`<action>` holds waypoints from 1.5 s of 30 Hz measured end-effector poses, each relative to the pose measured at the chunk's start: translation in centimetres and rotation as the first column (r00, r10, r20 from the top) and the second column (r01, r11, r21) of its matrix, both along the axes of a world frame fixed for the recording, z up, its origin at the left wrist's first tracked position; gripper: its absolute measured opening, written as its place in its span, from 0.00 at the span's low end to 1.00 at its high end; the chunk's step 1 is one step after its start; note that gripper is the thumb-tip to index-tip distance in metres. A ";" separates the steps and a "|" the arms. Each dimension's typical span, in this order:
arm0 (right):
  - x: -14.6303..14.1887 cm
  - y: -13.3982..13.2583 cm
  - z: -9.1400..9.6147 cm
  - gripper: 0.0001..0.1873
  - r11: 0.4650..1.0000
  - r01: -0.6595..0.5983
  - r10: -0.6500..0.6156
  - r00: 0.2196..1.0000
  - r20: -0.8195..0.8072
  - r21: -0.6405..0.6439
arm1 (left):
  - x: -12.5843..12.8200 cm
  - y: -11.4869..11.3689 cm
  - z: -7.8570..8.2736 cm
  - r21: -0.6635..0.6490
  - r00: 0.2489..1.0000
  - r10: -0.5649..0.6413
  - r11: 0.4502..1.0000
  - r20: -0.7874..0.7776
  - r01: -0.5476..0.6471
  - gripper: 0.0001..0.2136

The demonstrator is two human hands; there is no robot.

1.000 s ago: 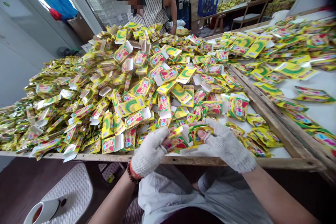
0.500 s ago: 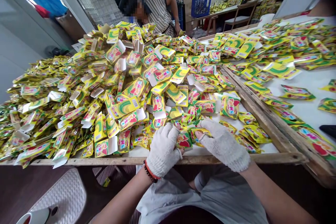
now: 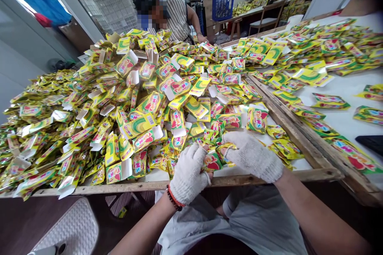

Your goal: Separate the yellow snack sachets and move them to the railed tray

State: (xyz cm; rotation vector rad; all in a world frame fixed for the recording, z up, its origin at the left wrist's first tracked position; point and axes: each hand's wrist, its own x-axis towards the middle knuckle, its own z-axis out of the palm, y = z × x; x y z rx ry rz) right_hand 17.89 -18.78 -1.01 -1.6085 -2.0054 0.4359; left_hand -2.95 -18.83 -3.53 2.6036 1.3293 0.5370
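My left hand point(image 3: 191, 173), in a white knitted glove with bare fingertips, is closed around a small yellow-green carton point(image 3: 212, 161) with a red printed shape. The carton lies just above the wooden front edge of the table. Against its right end, my right hand point(image 3: 253, 155), gloved the same way, pinches a small shiny yellow packet point(image 3: 229, 146). Its fingertips are partly hidden by the packet and glove. Loose yellow packets point(image 3: 163, 160) lie left of my hands, and more packets point(image 3: 285, 148) lie to the right.
A big heap of cartons point(image 3: 137, 125), many with open flaps, covers the table's left and middle. A wooden divider point(image 3: 278, 115) separates it from a white surface with flattened cartons point(image 3: 332, 101). Across the heap is a co-worker point(image 3: 179, 16). A white stool point(image 3: 70, 227) stands below left.
The view has shifted slightly, so the heap appears a little further left. My two hands have come slightly closer together at the carton. The co-worker's head and arm have moved a little.
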 end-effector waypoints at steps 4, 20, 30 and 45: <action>1.0 -0.2 -0.2 0.12 0.982 0.183 -0.177 0.979 -0.106 0.052 | 0.0 0.5 0.2 -0.001 0.996 0.084 0.996 0.016 -0.084 0.25; -1.6 -1.1 -1.6 0.12 0.986 0.113 -0.118 0.992 0.036 0.125 | 0.7 0.2 -0.7 0.019 0.995 -0.030 0.999 0.091 0.028 0.29; 0.4 -2.0 -0.9 0.08 0.998 0.063 -0.064 0.990 -0.128 -0.011 | 0.4 0.5 -0.9 0.095 0.999 -0.016 0.995 -0.047 0.021 0.31; -1.2 -3.3 -1.7 0.15 0.794 -0.346 0.011 0.831 -0.556 -0.501 | 1.2 0.1 -0.2 0.034 0.994 -0.098 0.995 0.055 0.096 0.31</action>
